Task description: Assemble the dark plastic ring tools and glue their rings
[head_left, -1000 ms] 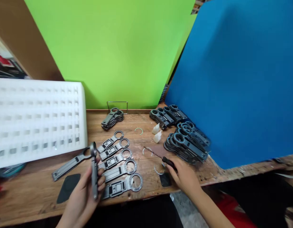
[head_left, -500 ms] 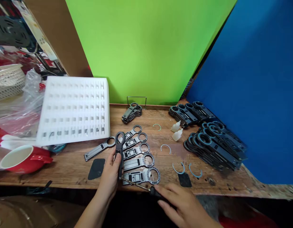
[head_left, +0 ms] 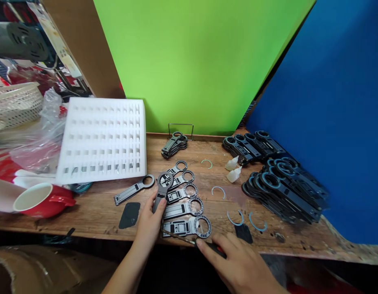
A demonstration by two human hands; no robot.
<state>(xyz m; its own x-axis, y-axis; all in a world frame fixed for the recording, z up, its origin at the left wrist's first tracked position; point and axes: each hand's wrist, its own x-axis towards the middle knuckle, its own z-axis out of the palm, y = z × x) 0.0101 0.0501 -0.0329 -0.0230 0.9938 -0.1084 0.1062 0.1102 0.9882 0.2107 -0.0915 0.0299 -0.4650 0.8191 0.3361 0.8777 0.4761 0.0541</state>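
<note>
Fingers of my left hand (head_left: 147,223) are pinching a dark ring-ended piece (head_left: 161,194), its ring pointing away from me, above the left ends of a row of grey parts (head_left: 176,210) on the bench. My right hand (head_left: 241,261) is grasping a thin-shafted tool (head_left: 215,249) by its black handle, the shaft slanting toward the piece's near end; I cannot tell whether its tip is touching. Working well is, I judge, demanding a firm pinch, light pressure and left fingertips clear of the tip.

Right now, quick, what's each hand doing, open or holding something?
Left hand: closed, holding a gray part with a ring at its top end.
Right hand: closed around the black handle of a thin tool.
</note>
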